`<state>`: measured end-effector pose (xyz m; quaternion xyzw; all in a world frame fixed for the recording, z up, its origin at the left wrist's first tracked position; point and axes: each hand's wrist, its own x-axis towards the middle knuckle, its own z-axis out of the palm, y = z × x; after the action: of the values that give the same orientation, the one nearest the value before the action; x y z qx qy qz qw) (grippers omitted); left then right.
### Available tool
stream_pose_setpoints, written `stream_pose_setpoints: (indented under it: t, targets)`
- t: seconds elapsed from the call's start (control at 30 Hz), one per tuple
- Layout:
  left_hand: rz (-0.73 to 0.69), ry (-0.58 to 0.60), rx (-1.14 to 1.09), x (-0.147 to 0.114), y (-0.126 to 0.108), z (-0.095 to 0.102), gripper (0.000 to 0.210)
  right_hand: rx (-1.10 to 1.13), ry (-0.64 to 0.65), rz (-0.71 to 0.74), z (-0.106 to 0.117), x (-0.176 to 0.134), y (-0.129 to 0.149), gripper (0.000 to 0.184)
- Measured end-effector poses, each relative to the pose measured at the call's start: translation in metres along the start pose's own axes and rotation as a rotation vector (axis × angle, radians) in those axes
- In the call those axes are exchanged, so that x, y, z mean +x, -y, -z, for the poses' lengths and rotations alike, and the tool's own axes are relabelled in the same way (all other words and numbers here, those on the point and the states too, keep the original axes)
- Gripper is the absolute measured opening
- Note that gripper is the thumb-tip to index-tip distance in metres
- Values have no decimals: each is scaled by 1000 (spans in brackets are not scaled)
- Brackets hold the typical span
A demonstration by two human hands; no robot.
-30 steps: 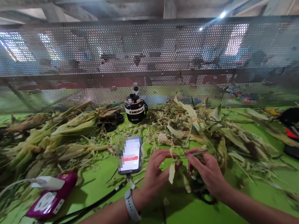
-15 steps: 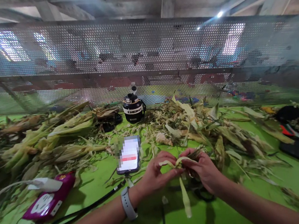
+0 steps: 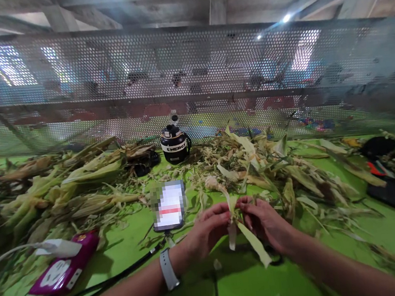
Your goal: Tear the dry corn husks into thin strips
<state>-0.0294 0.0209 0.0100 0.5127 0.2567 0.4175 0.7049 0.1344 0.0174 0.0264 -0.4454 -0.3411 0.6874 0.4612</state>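
Pale strips of corn husk [image 3: 254,243] cross at a knot-like point between my two hands, above the green table. My left hand [image 3: 211,224], with a grey watch band [image 3: 168,269] at its wrist, pinches the strips from the left side. From the right, the fingers of my right hand [image 3: 264,217] close on the husk near the same crossing. One strip points up and away, one short end hangs by the left fingertips, and a longer one slants down to the right. Part of a dark object beneath my right hand is hidden.
Heaps of corn husk lie left [image 3: 74,185] and right [image 3: 258,159]. Between them stands a black jug [image 3: 174,144]. A phone [image 3: 171,205] with a strap, a purple power bank [image 3: 65,264] and a black phone-like object [image 3: 388,192] rest on the green table [image 3: 123,249]. Behind is a perforated metal screen [image 3: 195,79].
The husk strips have turned in my fingers: one now stands up, and the long hanging end has swung to the right. Both hands stay nearly in place.
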Motion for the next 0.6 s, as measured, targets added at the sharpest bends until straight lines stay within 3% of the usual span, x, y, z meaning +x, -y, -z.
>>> stream_pose_setpoints:
  t: [0.1, 0.23, 0.4, 0.6]
  targets:
    - [123, 93, -130, -1, -2, -2, 31, 42, 29, -50, -2, 3, -3, 32]
    - [124, -8, -93, 1, -5, -4, 27, -13, 55, -25, -4, 4, -6, 30]
    - [43, -122, 50, 5, -6, 0, 26, -165, -49, 44, 1, 5, -4, 26]
    - [72, -150, 101, 5, -7, 1, 29, -409, -53, 226, 4, 0, 4, 49]
